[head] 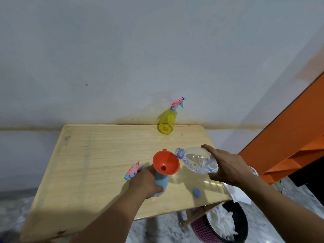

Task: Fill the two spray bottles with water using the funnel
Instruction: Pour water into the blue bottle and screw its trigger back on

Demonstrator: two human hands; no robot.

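The left hand (146, 181) grips the blue bottle (162, 183), fingers curled around its body. The bottle stands on the table (98, 155) with the red funnel (165, 163) seated in its neck. The right hand (228, 168) holds the clear water bottle (198, 162), thumb on top and fingers wrapped beneath. The water bottle is tilted, its open mouth just at the funnel rim. A pink spray head (133, 170) lies on the table to the left of the blue bottle. A blue cap (196, 192) lies near the right table edge. The yellow bottle (167, 122) stands at the far edge by the wall, spray head fitted. No label or writing is legible.
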